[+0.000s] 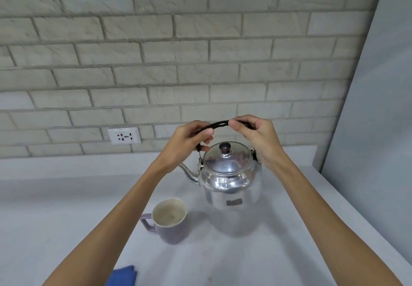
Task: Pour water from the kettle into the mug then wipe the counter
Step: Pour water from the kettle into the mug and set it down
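A shiny steel kettle [230, 179] with a dark lid knob is held above the pale counter [55, 207], its shadow below it. Its spout points left. Both hands grip its dark arched handle: my left hand [189, 139] on the handle's left end, my right hand [254, 135] on the right end. A lilac mug [170, 220] with a cream inside stands on the counter below and left of the kettle, its handle turned left. A blue cloth [123, 275] lies at the bottom edge, partly behind my left forearm.
A pale brick wall [178, 62] backs the counter, with a white power socket [124, 135] low on it, left of the kettle. A grey panel [379, 107] closes off the right side. The counter's right edge runs diagonally toward the lower right.
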{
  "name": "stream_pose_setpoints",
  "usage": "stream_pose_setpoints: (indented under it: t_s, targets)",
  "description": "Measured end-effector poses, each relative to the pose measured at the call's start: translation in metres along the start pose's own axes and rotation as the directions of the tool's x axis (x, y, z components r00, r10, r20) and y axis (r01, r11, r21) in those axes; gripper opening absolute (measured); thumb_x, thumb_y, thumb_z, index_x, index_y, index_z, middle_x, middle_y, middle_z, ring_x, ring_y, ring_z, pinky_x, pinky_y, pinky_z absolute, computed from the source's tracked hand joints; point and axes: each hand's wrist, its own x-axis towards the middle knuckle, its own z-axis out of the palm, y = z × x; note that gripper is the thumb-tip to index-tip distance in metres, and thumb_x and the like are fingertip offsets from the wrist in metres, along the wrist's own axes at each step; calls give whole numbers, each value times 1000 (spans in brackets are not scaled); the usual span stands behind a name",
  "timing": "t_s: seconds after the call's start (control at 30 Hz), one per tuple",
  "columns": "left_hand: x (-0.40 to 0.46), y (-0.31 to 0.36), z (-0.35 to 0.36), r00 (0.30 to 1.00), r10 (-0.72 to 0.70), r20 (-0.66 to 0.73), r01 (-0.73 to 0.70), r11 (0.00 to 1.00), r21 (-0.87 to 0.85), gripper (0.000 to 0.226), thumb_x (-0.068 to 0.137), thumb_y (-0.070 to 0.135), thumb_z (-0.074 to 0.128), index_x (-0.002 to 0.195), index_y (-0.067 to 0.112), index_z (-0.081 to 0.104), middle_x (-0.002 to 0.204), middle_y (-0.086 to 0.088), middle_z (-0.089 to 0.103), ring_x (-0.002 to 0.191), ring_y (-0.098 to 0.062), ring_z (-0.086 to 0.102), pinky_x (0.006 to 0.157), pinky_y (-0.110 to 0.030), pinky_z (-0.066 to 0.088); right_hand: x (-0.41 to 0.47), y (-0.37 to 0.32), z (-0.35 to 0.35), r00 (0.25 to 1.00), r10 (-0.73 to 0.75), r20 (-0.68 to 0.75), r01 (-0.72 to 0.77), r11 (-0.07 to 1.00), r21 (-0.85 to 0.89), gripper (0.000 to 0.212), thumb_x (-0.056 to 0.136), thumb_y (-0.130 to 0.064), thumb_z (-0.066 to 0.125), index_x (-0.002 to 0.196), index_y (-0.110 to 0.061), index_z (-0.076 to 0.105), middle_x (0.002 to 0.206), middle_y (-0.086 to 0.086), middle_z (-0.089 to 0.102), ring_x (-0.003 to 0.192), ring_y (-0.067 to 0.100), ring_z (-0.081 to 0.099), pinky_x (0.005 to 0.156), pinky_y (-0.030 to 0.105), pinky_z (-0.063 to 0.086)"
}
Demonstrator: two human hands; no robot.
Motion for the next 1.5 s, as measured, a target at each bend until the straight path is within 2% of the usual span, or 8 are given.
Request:
stream_pose_setpoints:
  t_s: [0.27,0.47,0.53,0.63,0.73,0.83,1.0,1.5]
  targets:
    - [-41,-35,-30,995,-60,84,40,974,223,52,68,48,73,114,30,60,109,6,68,105,-5,61,92,-30,50,-25,13,10,995,75,66,-72,997,-40,6,78,-23,76,84,-22,74,77,-13,73,80,-1,66,77,12,50]
    - [-87,-101,-67,948,-309,72,248,863,439,97,50,61,80,134,35,39,137,14,45,126,-2,42,106,-36,38,-33,20,15,988,108,109,-97,990,-101,6,78,-20,77,81,-25,75,75,-15,74,78,-2,67,74,9,49]
    - [-100,-120,-74,904,-419,79,337,815,471,103,48,57,80,137,40,31,140,12,37,126,-11,40,91,-42,52,-33,23,16,986,119,119,-104,987,-125,7,78,-19,77,81,-25,75,76,-15,74,79,-2,67,74,9,49]
    - [-115,-141,-74,866,-489,107,402,806,435,116,41,53,88,139,43,27,139,13,33,124,-13,40,68,-28,58,-32,27,18,981,139,134,-116,980,-164,7,78,-18,77,84,-20,75,79,-11,73,79,-2,66,74,9,49]
    - [-121,-154,-71,865,-494,89,407,795,450,125,36,57,88,142,36,26,145,11,35,127,-9,38,92,-23,48,-31,29,23,975,163,154,-129,969,-211,10,78,-19,77,87,-17,75,80,-9,73,78,-3,66,74,10,49]
    - [-124,-161,-66,876,-479,58,402,790,463,122,38,56,87,142,31,29,141,10,40,126,-11,40,106,-32,36,-31,29,28,968,178,178,-130,959,-251,8,78,-19,77,85,-18,75,78,-12,73,77,-4,66,73,9,48]
    - [-126,-166,-61,897,-441,13,393,812,431,110,45,45,89,139,31,33,133,9,46,118,-12,45,96,-27,37,-30,26,32,957,194,215,-117,938,-325,10,77,-25,79,85,-19,77,82,-5,75,83,6,67,84,22,51]
    - [-129,-173,-58,909,-416,-27,393,832,391,109,40,53,88,134,35,36,129,10,48,116,-14,47,98,-32,42,-23,10,30,940,229,254,-108,903,-416,14,76,-24,80,86,-13,78,86,6,76,81,9,65,81,27,48]
